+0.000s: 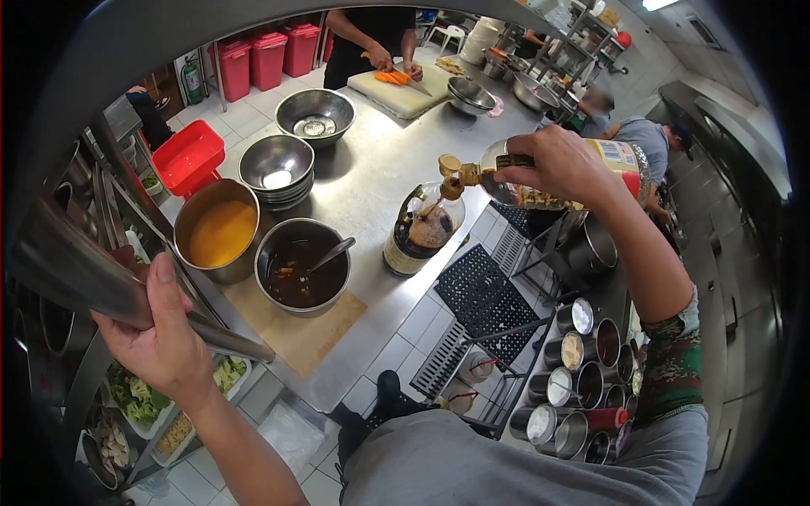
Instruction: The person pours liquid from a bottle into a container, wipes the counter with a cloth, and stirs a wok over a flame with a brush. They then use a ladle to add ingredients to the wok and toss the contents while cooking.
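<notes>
My right hand [557,167] is wrapped around a large clear plastic bottle [620,160] with a red and yellow label, tipped so that its neck points left. A thin dark stream runs from its mouth into a handled jug [411,249] standing on the steel table near its edge. Dark liquid and brown foam show inside the jug, and a flipped-up yellowish cap sits at the bottle's mouth. On the left, my left hand [173,337] grips a thick metal post [80,261], its thumb on the near side.
A pot of orange liquid [221,232] and a pot of dark sauce [302,278] with a spoon stand on the steel table [371,185] beside stacked metal bowls [277,164]. Across it, a person [371,42] cuts carrots on a board [409,93]. Several containers [582,371] stand right.
</notes>
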### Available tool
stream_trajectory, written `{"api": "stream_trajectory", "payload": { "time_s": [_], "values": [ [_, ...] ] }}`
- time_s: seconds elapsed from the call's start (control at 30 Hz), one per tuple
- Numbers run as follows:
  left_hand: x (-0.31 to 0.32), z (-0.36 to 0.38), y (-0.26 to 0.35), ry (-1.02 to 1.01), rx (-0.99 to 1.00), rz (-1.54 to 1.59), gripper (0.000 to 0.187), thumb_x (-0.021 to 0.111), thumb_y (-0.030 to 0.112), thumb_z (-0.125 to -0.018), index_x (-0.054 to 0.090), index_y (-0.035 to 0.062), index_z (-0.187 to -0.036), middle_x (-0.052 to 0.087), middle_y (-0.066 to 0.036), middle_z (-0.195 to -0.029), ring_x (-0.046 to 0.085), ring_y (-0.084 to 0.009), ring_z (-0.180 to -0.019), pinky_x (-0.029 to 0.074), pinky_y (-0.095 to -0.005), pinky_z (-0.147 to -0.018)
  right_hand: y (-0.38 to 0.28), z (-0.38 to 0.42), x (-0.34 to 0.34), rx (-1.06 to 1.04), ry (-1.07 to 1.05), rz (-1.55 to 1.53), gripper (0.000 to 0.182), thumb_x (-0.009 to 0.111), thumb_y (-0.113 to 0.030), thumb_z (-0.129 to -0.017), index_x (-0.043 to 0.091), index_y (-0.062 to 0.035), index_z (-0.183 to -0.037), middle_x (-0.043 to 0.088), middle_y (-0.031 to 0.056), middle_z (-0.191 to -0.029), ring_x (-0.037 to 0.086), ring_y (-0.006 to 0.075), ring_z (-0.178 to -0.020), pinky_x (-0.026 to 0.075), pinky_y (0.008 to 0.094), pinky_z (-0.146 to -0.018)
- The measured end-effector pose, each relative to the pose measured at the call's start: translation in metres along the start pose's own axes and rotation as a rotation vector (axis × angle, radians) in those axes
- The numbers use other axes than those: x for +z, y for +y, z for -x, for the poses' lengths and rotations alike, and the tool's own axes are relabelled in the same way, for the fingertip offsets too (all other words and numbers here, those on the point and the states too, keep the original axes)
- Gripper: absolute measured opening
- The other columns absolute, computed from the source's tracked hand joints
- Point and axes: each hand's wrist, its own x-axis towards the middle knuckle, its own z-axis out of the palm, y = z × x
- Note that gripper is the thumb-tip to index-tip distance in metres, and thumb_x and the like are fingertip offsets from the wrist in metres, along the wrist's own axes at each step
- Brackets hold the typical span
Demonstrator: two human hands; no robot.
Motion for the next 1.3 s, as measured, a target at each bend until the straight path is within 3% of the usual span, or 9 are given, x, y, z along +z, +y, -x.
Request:
{"api": "stream_trajectory", "payload": {
  "time_s": [0.77, 1.3],
  "values": [
    [-0.0004, 0.0011, -0.0028, -0.003, 0.005, 0.021, 0.039, 0.063, -0.007, -0.088, 0.050, -0.0016, -0.124, 0.061, -0.009, -0.098, 0.048, -0.0047, -0.060, 0.038, -0.0187, -0.052, -0.0025, -0.0050, -0.0003, 0.013, -0.043, 0.008, 0.040, 0.066, -0.049, -0.085, 0.070, -0.0099, -0.096, 0.068, 0.0128, -0.078, 0.067, 0.0316, -0.080, 0.052, 0.0438, -0.071],
    [0.0009, 0.0025, 0.0009, -0.003, -0.013, -0.028, 0.041, 0.066, -0.001, -0.089, 0.049, -0.0013, -0.126, 0.063, -0.007, -0.089, 0.047, -0.0037, -0.061, 0.038, -0.0180, -0.054, -0.0043, -0.0093, -0.0038, -0.005, -0.067, 0.049, 0.040, 0.066, -0.049, -0.086, 0.072, -0.0117, -0.099, 0.069, 0.0118, -0.083, 0.067, 0.0299, -0.083, 0.052, 0.0429, -0.073]
  ]
}}
